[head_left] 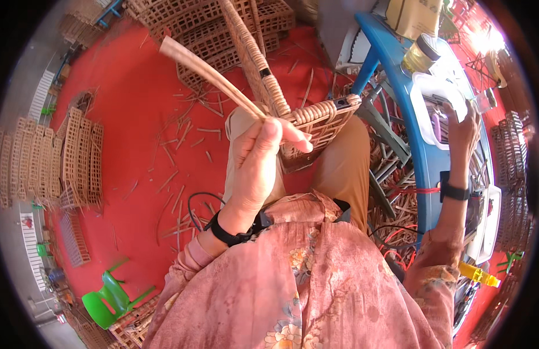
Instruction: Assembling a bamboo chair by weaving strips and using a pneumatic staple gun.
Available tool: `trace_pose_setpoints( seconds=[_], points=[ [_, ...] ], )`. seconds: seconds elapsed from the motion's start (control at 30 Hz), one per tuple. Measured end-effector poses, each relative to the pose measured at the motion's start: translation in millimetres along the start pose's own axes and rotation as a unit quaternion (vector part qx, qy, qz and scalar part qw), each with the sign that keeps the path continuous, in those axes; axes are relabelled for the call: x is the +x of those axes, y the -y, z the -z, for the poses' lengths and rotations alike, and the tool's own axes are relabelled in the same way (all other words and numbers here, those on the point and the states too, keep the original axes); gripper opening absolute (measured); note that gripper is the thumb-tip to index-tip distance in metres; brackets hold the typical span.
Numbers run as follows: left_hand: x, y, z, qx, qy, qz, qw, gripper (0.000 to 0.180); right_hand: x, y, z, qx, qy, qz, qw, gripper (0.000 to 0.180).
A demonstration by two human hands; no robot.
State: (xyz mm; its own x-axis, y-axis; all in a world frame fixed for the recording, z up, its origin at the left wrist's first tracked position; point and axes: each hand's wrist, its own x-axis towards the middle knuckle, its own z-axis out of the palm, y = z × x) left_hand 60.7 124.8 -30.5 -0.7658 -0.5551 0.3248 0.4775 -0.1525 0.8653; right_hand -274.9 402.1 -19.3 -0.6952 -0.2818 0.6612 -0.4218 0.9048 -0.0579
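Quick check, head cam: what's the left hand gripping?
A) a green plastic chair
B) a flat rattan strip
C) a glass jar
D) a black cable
B: the left hand is closed around a flat rattan strip that slants up and to the left, in front of the woven basket on the lap, while the right hand reaches to the white tray on the blue table.

Red floor covering [135, 104], littered with short cane offcuts [182, 134]. Stacks of woven lattice panels [77, 157] at left; more panels piled at top [223, 29]. Green plastic chair [109, 299] at lower left. Blue plastic table [418, 134] on the right, cluttered. Strong sunlight, glare at upper right.
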Motion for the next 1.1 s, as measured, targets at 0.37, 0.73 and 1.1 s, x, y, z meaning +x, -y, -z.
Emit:
trace_pose_setpoints(
  seconds=[0.37, 0.73, 1.1],
  points=[
    [7, -8, -3, -0.079, -0.013, 0.054, 0.995, 0.042, -171, 220, 15, 0.653, 0.613, -0.407, 0.178, 0.029],
    [7, -14, -9, -0.008, 0.003, 0.049, 0.999, 0.043, -180, 264, 7, 0.741, 0.460, -0.477, -0.107, 0.039],
    [10, -15, -13, -0.008, 0.001, 0.053, 0.999, 0.043, -171, 278, 11, 0.738, 0.400, -0.537, -0.081, 0.030]
  ],
)
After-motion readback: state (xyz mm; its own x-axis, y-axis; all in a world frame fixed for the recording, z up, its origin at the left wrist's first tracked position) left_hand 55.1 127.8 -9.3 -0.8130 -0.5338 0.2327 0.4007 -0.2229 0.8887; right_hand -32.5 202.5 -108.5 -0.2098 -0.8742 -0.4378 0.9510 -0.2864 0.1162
